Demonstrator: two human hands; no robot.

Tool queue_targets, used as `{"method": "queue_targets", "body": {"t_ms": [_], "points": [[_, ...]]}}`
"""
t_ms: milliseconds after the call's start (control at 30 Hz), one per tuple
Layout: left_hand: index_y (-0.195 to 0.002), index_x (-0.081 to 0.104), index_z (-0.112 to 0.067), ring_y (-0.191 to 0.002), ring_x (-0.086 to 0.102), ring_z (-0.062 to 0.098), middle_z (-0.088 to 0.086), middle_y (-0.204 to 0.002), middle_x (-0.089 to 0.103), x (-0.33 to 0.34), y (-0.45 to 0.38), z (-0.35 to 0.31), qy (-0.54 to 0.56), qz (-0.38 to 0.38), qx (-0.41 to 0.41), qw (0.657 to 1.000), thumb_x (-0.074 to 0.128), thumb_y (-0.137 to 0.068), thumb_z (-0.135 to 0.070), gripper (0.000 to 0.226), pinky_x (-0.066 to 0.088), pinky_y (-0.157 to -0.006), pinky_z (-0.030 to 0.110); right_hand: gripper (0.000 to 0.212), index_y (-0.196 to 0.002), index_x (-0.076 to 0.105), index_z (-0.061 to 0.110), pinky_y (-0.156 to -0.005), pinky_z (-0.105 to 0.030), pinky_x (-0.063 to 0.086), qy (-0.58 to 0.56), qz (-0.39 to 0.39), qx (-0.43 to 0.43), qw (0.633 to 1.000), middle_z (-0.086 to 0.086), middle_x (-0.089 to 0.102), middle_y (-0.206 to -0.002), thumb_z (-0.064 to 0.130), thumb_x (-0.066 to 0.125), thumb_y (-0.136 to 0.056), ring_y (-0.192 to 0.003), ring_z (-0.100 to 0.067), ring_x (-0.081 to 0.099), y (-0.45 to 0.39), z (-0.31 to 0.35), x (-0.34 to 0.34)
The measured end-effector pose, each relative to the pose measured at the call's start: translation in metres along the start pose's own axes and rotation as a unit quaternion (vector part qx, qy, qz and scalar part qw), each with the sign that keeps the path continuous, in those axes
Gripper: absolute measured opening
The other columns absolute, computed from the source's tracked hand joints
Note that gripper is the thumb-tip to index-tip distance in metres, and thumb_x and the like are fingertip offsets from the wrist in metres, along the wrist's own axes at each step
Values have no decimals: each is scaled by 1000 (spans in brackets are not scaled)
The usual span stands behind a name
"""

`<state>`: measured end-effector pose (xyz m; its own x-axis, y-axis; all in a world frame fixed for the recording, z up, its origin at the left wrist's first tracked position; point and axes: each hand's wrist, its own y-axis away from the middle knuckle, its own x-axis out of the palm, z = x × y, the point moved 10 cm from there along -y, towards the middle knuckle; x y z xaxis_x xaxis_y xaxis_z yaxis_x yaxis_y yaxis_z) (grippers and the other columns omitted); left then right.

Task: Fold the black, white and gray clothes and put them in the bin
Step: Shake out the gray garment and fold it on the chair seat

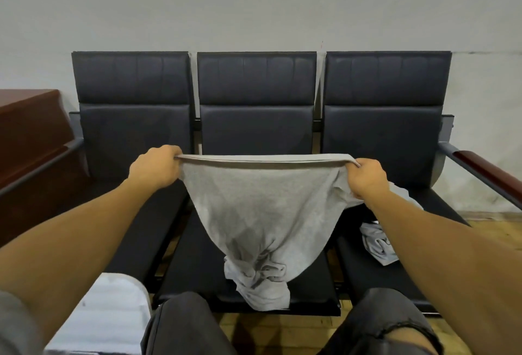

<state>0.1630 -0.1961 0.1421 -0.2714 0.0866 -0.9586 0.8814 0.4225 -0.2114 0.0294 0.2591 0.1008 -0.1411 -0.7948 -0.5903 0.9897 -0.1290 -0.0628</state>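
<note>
Between both hands, gray garment (262, 207) (hem bunched)

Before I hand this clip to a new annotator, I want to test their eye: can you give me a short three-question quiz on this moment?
1. True or false: both the left hand and the right hand grip the gray garment.
2. Where does the garment's bunched lower end rest? A) on the floor B) on the middle seat C) on the wooden armrest
3. Fill in: a second crumpled light cloth lies on the ____ seat.

Key: 1 true; 2 B; 3 right.
</note>
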Motion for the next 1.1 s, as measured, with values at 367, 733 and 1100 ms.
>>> {"method": "queue_targets", "body": {"t_ms": [367, 733, 1100], "points": [[-105, 69, -10, -82, 69, 18, 10, -96, 71, -127, 2, -150, 762, -48, 84, 640, 55, -101, 0, 18, 59, -70, 31, 20, -120, 63, 21, -74, -43, 63, -617, 179, 7, 766, -9, 68, -119, 22, 48, -107, -103, -29, 67, 48, 197, 15], [-94, 64, -14, -72, 64, 16, 2, -80, 67, -44, 63, -182, 725, 154, 124, 660, 57, -99, -7, 12, 56, -66, 31, 15, -109, 68, 10, -51, -15, 52, -402, 358, -56, 841, -10, 71, -92, 12, 55, -102, -74, -15, 64, 102, 160, 46], [-85, 65, -14, -83, 51, 29, 10, -90, 57, -5, 98, -187, 660, 307, 173, 663, 68, -91, -19, 8, 38, -83, 50, 20, -81, 71, 19, -59, -24, 57, -333, 536, -111, 768, -6, 67, -87, 12, 60, -96, -78, -20, 68, 139, 149, 74]]}}
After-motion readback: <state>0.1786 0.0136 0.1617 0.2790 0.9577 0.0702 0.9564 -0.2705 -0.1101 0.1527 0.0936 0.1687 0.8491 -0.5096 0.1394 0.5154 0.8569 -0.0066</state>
